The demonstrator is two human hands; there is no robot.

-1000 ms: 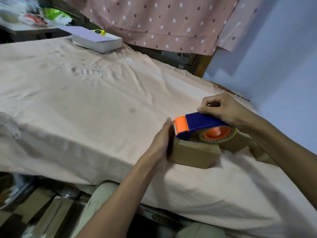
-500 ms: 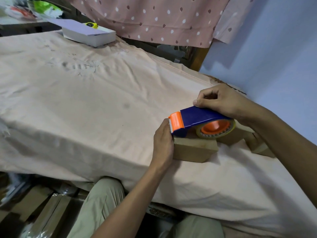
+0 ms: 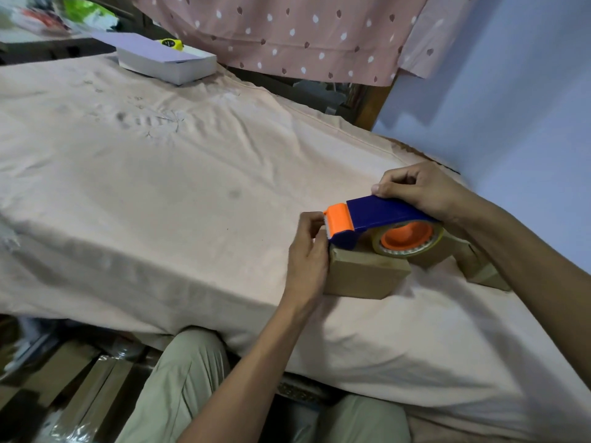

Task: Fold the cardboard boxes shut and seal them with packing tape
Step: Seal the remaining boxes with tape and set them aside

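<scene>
Item 1: small cardboard box (image 3: 364,276), flaps down, sitting near the front right edge of the worktop (image 3: 160,193), which I see draped in a peach cloth.

Item 2: tape dispenser (image 3: 380,223), blue body with orange toothed front end and orange hub, carrying a roll of clear packing tape (image 3: 407,243). It rests on top of the box, cutter end over the box's left edge.

Item 3: left hand (image 3: 307,254), fingers curled against the box's left end, fingertips up at the cutter; I cannot tell whether they pinch tape.

Item 4: right hand (image 3: 419,190), clamped on the rear of the dispenser's blue body, thumb along its top edge.

Item 5: two more cardboard boxes (image 3: 479,266), partly hidden behind the dispenser and right forearm, just beside the first.

Item 6: white box (image 3: 166,63) with a lilac sheet on top, at the far end of the worktop; a yellow object (image 3: 171,43) lies behind it.

Item 7: pink spotted curtain (image 3: 287,36), hanging behind.

Item 8: flattened cardboard (image 3: 83,385), on the floor at lower left.
</scene>
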